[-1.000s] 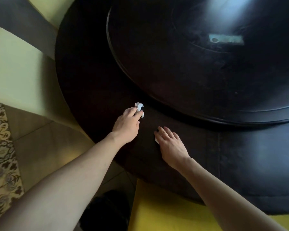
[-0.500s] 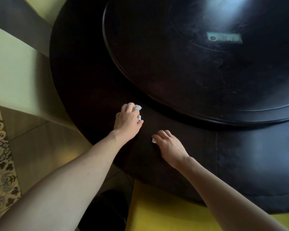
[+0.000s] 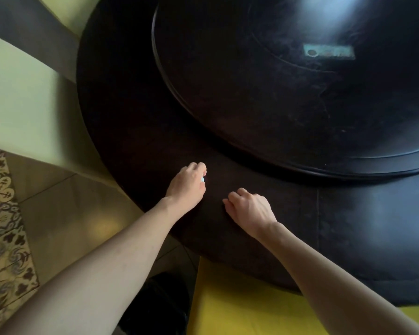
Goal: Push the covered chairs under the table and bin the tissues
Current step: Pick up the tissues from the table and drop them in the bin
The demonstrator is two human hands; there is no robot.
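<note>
A dark round table (image 3: 131, 131) fills the view. My left hand (image 3: 186, 186) rests on it near the front edge, closed around a crumpled white tissue (image 3: 203, 179), of which only a small bit shows by the thumb. My right hand (image 3: 250, 210) lies just to the right with its fingers curled in; the small tissue scrap it covered is hidden inside. A pale green covered chair (image 3: 22, 97) stands at the table's left. A yellow covered chair (image 3: 240, 310) sits below me, its seat partly under the table edge.
A large dark turntable (image 3: 276, 105) with a raised rim covers the table's middle and carries a small greenish label (image 3: 329, 51). Patterned floor tiles (image 3: 3, 213) run along the left. A dark shoe (image 3: 155, 303) shows on the floor between my arms.
My left hand has closed over the white tissue, which showed plainly before. My right fingers, flat on a small scrap earlier, have curled in and the scrap is out of sight.
</note>
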